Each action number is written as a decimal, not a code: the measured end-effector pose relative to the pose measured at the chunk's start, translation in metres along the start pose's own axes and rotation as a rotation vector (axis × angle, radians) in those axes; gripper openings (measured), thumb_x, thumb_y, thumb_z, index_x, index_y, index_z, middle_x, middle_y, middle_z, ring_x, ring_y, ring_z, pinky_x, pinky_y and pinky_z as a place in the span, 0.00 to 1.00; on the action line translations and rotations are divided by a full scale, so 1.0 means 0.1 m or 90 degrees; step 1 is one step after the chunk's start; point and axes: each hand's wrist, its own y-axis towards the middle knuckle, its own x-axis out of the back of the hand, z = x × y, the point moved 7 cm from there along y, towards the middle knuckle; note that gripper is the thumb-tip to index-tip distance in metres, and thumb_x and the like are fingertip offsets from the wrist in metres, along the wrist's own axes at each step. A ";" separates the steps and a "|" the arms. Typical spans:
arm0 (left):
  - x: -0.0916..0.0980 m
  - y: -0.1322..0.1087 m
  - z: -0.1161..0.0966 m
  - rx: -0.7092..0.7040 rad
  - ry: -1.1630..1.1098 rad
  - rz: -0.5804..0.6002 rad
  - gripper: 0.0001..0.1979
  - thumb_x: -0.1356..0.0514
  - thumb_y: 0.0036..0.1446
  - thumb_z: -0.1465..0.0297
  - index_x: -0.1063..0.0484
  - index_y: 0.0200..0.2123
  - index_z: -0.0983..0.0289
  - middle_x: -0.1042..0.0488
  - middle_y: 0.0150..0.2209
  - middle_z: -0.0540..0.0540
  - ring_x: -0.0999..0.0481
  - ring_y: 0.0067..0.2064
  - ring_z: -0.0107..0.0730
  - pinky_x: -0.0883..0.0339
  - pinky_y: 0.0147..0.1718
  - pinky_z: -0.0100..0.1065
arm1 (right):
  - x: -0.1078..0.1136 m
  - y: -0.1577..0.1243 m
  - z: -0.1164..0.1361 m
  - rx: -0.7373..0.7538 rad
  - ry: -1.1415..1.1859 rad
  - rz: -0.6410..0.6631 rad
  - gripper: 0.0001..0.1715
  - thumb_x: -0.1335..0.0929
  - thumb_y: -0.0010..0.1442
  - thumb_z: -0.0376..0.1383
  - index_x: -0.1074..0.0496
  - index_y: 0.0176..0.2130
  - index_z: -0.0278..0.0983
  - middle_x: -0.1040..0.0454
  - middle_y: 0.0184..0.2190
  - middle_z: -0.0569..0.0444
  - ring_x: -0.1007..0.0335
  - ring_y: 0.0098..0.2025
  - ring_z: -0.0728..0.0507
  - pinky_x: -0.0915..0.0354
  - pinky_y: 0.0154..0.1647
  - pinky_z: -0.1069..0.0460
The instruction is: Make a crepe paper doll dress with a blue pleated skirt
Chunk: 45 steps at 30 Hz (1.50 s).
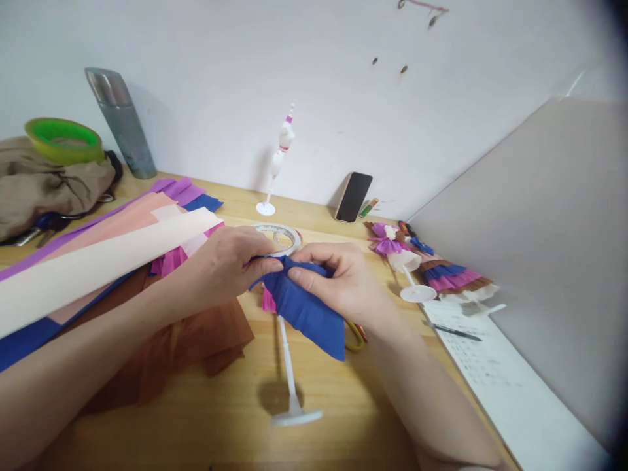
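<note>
Leans with both forearms over the wooden table (363, 405). With left hand (233, 261) and right hand (343, 281), pinches between thumbs and fingers the gathered upper edge of the blue crepe paper (311, 314). From this grip, slopes along its long axis down and to the right, pointing the wide loose end at lower right, below both hands. Under the grip, reveals also the white stand (287, 360), near upright, slightly tilted, with round base down; near its top, a pink piece (268, 301).
</note>
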 end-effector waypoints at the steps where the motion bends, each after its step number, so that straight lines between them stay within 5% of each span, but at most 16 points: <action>1: 0.00 0.00 0.00 -0.004 0.009 -0.001 0.14 0.42 0.61 0.72 0.27 0.22 0.67 0.30 0.20 0.50 0.35 0.24 0.25 0.42 0.26 0.28 | 0.02 0.01 -0.01 -0.003 -0.009 -0.013 0.06 0.31 0.54 0.35 0.25 0.26 0.37 0.23 0.25 0.55 0.29 0.26 0.48 0.35 0.27 0.54; 14: 0.02 -0.01 -0.10 -0.099 0.083 -0.046 0.17 0.41 0.61 0.71 0.33 0.19 0.67 0.36 0.19 0.48 0.37 0.23 0.24 0.44 0.24 0.26 | 0.03 0.06 -0.14 -0.064 -0.087 -0.023 0.11 0.32 0.51 0.36 0.31 0.20 0.34 0.32 0.19 0.57 0.40 0.22 0.52 0.45 0.22 0.57; 27: 0.03 0.00 -0.06 -0.063 0.084 -0.028 0.17 0.41 0.60 0.72 0.36 0.19 0.66 0.37 0.19 0.47 0.40 0.22 0.23 0.47 0.23 0.27 | 0.04 0.03 -0.06 -0.031 -0.174 -0.041 0.13 0.33 0.53 0.34 0.33 0.20 0.35 0.35 0.17 0.60 0.42 0.21 0.53 0.46 0.21 0.57; 45: -0.01 0.00 -0.02 -0.043 0.085 0.010 0.18 0.42 0.61 0.69 0.35 0.19 0.65 0.36 0.19 0.49 0.39 0.23 0.25 0.47 0.24 0.29 | 0.00 -0.02 0.03 0.015 -0.161 -0.037 0.10 0.33 0.56 0.30 0.28 0.24 0.36 0.26 0.21 0.59 0.34 0.22 0.52 0.42 0.23 0.58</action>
